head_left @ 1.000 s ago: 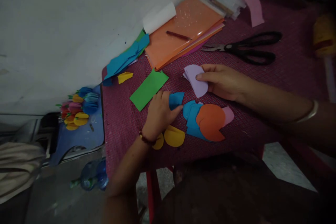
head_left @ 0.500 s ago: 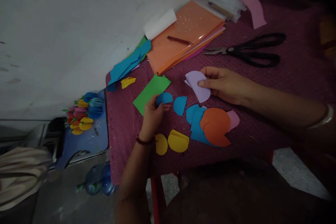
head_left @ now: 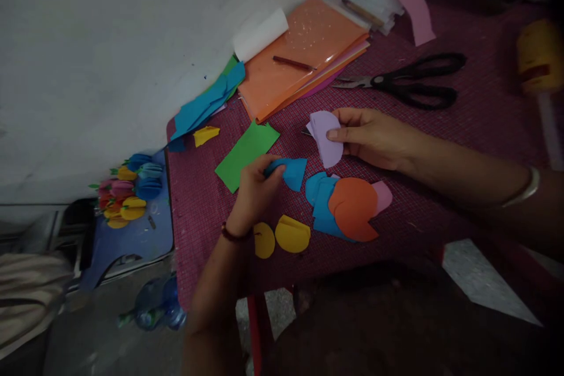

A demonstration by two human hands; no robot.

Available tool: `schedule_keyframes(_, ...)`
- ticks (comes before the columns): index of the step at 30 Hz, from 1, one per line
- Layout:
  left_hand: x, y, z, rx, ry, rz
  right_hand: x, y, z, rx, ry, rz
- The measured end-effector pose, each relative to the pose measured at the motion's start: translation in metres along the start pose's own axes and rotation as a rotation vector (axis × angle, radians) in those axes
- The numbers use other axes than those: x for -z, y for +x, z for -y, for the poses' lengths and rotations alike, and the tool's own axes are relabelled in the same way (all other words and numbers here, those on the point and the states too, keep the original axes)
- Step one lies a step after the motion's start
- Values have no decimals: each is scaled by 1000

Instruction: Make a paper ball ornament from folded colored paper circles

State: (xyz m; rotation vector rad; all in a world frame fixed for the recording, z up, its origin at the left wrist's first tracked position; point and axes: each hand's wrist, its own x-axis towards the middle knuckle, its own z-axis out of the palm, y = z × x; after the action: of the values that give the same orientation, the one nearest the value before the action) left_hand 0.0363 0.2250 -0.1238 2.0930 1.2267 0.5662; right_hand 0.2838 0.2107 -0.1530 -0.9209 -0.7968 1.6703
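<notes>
My right hand pinches folded lilac paper pieces between thumb and fingers above the table. My left hand is closed on a blue folded paper piece; a second blue half-round lies against its right end. Behind that hand is a green paper sheet. Nearer my body lie a yellow paper circle and a folded yellow paper piece. To their right, orange paper circles overlap blue paper pieces and a pink piece.
Black-handled scissors lie open behind my right hand. An orange paper stack carries a pencil. A yellow glue gun is at right. Finished paper ornaments rest on a blue surface at left.
My left hand has brought its blue piece right, up to the other blue half-round, so the two now meet. My right hand still holds the lilac pieces. The camera view has shifted slightly.
</notes>
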Motion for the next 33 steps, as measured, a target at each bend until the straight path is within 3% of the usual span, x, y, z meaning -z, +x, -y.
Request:
schedule_keyframes(5, 15, 28, 2, -52, 44, 595, -3, -1, 2, 9, 0, 17)
schedule_keyframes(7, 15, 39, 3, -93, 103, 707, -4, -2, 4, 12, 8, 13)
schedule_keyframes(11, 5, 53, 3, -154, 218, 567, -2, -1, 5, 22, -4, 4)
schedule_keyframes(15, -5, 55, 2, -137, 165, 456, 1, 0, 5, 17, -26, -9)
schedule_keyframes(18, 1, 53, -1, -64, 19, 488, 1, 0, 5, 23, -26, -17)
schedule_keyframes(21, 19, 50, -5, 43, -82, 484, 0, 0, 4, 27, -27, -13)
schedule_keyframes(24, 31, 49, -6, 88, 107, 313, -1, 0, 3, 22, -27, -6)
schedule_keyframes(27, 22, 49, -7, 27, 341, 171, -1, 0, 2, 17, -38, -10)
schedule_keyframes(30, 2, 50, -7, -53, 361, 257, -1, 0, 2, 29, -51, -23)
schedule_keyframes(33, -8, 51, -5, -60, 183, 287, -1, 0, 3, 48, -50, -26)
